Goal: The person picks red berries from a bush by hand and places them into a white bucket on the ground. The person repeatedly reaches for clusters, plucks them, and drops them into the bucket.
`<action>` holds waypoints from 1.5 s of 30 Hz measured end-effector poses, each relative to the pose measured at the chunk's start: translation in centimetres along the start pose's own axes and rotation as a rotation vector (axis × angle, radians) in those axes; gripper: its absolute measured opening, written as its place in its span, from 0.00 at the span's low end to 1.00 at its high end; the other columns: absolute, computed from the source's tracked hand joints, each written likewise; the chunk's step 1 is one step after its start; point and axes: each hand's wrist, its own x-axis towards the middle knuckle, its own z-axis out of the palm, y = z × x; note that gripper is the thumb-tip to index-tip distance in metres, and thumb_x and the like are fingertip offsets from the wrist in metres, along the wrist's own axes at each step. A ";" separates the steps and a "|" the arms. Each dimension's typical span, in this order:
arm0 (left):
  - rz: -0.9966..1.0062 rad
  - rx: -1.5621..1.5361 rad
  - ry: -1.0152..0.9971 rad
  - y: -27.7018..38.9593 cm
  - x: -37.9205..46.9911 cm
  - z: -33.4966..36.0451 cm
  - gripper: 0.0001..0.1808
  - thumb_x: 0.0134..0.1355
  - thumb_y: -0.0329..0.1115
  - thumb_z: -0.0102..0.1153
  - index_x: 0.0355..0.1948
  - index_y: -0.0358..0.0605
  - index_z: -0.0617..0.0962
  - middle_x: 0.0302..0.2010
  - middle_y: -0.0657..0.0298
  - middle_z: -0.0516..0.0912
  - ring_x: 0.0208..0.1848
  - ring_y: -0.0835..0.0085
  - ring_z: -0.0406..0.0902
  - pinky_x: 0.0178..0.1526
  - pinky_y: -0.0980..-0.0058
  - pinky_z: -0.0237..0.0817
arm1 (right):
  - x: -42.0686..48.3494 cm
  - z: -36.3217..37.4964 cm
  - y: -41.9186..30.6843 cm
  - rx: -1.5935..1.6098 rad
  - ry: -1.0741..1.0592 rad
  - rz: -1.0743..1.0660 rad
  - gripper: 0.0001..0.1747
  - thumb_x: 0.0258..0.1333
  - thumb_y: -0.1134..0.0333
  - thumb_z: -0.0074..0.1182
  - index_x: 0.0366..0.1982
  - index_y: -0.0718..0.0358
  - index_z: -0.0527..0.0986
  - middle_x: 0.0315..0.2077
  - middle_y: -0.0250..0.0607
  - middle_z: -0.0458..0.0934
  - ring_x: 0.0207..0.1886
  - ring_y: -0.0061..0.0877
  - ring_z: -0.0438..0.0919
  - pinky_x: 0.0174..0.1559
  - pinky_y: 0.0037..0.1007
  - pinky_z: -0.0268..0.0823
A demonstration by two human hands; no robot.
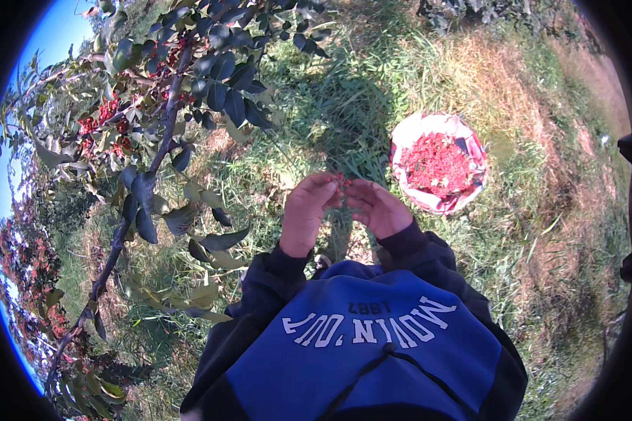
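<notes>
Both my hands are raised close together in front of my body. My left hand [309,208] has its thumb and fingers closed on a small cluster of red berries [341,180]. Just to its right, my right hand [380,208] reaches the same cluster with its fingertips; whether it grips the berries too I cannot tell. Right of my hands, on the grass, stands a round container with a pink and white lining [406,126], holding a heap of red berries [437,164].
A thorny tree branch [160,152] with dark green leaves runs down the left side. More red berry clusters [108,110] hang at the upper left. Grass [511,231] covers the ground, dry in places. Another tree bearing red berries [26,258] stands at the far left.
</notes>
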 end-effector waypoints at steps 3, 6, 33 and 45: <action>0.009 0.200 -0.050 -0.9 -0.3 1.9 0.09 0.52 0.26 0.50 0.36 0.37 0.71 0.33 0.60 0.76 0.33 0.78 0.73 0.34 0.82 0.65 | -0.5 0.5 -0.9 -0.026 -0.001 -0.047 0.23 0.55 0.56 0.36 0.47 0.65 0.61 0.43 0.41 0.67 0.45 0.28 0.67 0.40 0.28 0.63; 0.103 0.610 -0.105 -1.9 -0.2 3.0 0.11 0.48 0.27 0.55 0.34 0.36 0.73 0.30 0.61 0.77 0.32 0.78 0.74 0.33 0.82 0.66 | -0.9 -0.3 -0.9 0.013 0.057 -0.032 0.23 0.55 0.56 0.36 0.46 0.66 0.61 0.39 0.40 0.68 0.42 0.27 0.68 0.40 0.28 0.63; -0.103 0.342 -0.137 -4.2 -0.5 2.4 0.13 0.54 0.22 0.44 0.42 0.31 0.68 0.35 0.54 0.76 0.35 0.73 0.75 0.36 0.81 0.69 | -1.0 -3.2 1.9 -0.105 0.112 -0.193 0.12 0.51 0.74 0.43 0.40 0.68 0.64 0.34 0.41 0.71 0.35 0.30 0.74 0.38 0.31 0.69; 0.066 0.533 -0.019 -3.9 -0.5 1.6 0.11 0.51 0.26 0.51 0.37 0.32 0.72 0.32 0.59 0.77 0.32 0.78 0.75 0.34 0.84 0.66 | -1.2 -3.2 1.6 -0.231 0.333 -0.249 0.06 0.49 0.72 0.48 0.31 0.64 0.69 0.21 0.29 0.71 0.18 0.10 0.64 0.15 0.11 0.50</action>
